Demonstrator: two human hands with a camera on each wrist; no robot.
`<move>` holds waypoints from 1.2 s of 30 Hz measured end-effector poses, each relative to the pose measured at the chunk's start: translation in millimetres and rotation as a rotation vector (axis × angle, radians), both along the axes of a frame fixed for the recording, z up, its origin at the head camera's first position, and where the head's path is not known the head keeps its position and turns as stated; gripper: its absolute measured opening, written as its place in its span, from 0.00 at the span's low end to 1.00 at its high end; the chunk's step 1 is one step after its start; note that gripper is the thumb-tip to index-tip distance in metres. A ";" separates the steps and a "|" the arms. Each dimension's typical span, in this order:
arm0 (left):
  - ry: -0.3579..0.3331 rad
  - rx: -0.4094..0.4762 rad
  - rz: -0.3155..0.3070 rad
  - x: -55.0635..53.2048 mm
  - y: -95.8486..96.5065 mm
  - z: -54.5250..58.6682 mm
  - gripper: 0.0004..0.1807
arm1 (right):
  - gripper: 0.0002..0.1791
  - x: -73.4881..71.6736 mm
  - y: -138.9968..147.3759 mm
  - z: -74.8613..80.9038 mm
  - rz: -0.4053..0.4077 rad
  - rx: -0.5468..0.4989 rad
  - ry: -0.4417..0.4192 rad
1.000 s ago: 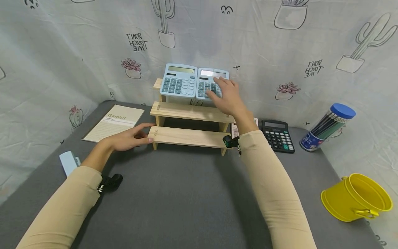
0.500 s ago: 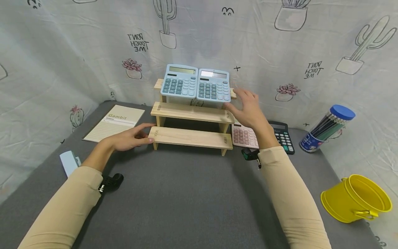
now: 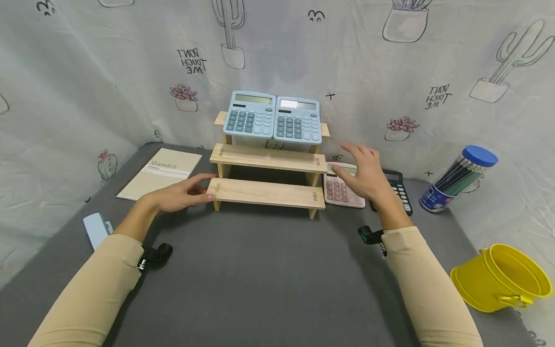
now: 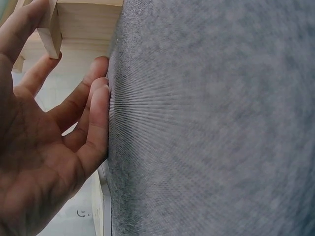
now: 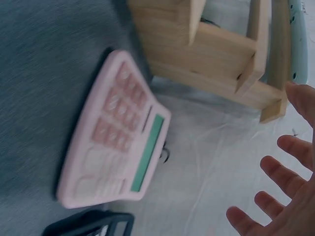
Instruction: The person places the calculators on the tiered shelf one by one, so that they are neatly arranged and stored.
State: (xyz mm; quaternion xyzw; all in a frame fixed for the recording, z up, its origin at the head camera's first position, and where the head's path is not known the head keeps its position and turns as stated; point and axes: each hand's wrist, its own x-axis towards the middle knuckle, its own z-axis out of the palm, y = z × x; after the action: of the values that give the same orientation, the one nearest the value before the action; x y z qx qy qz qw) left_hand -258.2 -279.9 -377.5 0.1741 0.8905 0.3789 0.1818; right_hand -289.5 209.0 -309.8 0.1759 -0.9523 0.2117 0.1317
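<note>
A three-tier wooden stand (image 3: 266,193) has two light blue calculators side by side on its top tier, the left one (image 3: 250,114) and the right one (image 3: 297,119). My left hand (image 3: 178,195) holds the left end of the lowest tier between thumb and index finger. In the left wrist view, its other fingers (image 4: 100,113) rest on the grey cloth. My right hand (image 3: 366,176) hangs right of the stand with spread fingers and nothing in them. Below it a pink calculator (image 5: 113,137) lies on the table, partly overlapped by that hand in the head view.
A black calculator (image 3: 395,177) lies right of the pink one. Farther right stand a tub of pencils (image 3: 455,180) with a blue lid and a yellow bucket (image 3: 481,284). A notepad (image 3: 162,168) and a light blue stapler (image 3: 96,229) are on the left.
My right hand has left the right blue calculator and moved right and down, over toward the pink calculator. My left hand has stayed at the stand's lowest tier.
</note>
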 end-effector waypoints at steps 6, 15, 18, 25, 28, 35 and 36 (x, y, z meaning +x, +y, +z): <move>0.008 -0.013 -0.001 2.6 -3.4 4.5 0.41 | 0.37 8.6 16.4 -9.1 -0.021 0.008 0.040; -0.008 -0.010 0.004 3.5 -1.3 3.3 0.41 | 0.38 18.7 44.1 -22.6 -0.050 0.027 0.065; -0.018 -0.008 0.004 2.6 -0.8 0.0 0.41 | 0.40 22.8 54.3 -24.3 -0.093 0.048 0.026; -0.026 -0.010 0.010 2.3 -2.6 -1.2 0.41 | 0.43 25.1 74.7 -28.3 -0.139 0.067 0.002; -0.026 -0.007 0.003 1.6 -2.1 0.4 0.41 | 0.44 22.6 84.2 -34.3 -0.140 0.053 -0.001; -0.016 -0.006 0.007 0.5 -1.1 2.6 0.40 | 0.47 13.6 106.0 -51.0 -0.162 0.036 -0.068; -0.015 -0.006 0.003 0.5 -0.7 2.7 0.40 | 0.48 12.6 109.4 -53.6 -0.174 0.039 -0.085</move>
State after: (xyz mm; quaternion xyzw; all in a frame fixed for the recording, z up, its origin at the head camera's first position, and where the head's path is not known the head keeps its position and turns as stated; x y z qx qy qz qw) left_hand -257.7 -280.6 -374.8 0.1692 0.8907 0.3777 0.1884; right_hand -276.9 318.4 -363.4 0.0861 -0.9727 0.1880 0.1057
